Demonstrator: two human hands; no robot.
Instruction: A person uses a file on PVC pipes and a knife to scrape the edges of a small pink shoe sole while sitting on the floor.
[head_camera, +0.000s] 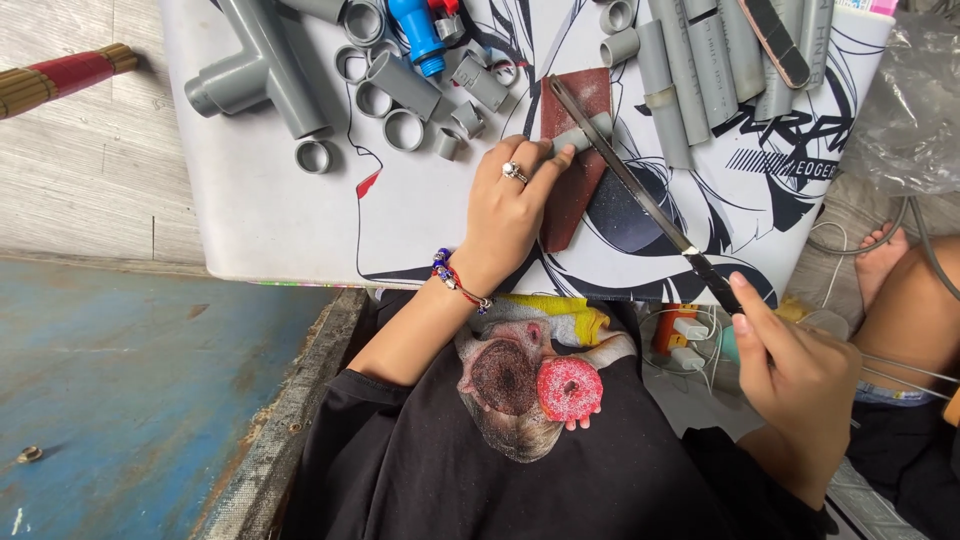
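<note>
Right hand (795, 385) nearest, grip closed on hacksaw blade (640, 190) handle end. Left hand (510, 205) pins short grey pipe piece (585, 133) on sandpaper sheet (575, 170), tabletop (280, 210). Risk: blade runs just beside thumb; round pipe may roll, teeth skip onto fingers. Loose pipe fittings (400, 95) beyond.

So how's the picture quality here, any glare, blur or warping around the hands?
Head view: soft, even light, faint shadows, no harsh glare on the white board. The left hand on the small grey pipe piece and the saw blade are sharp; the right hand is slightly soft. Wide-angle bending shows at the edges.
</note>
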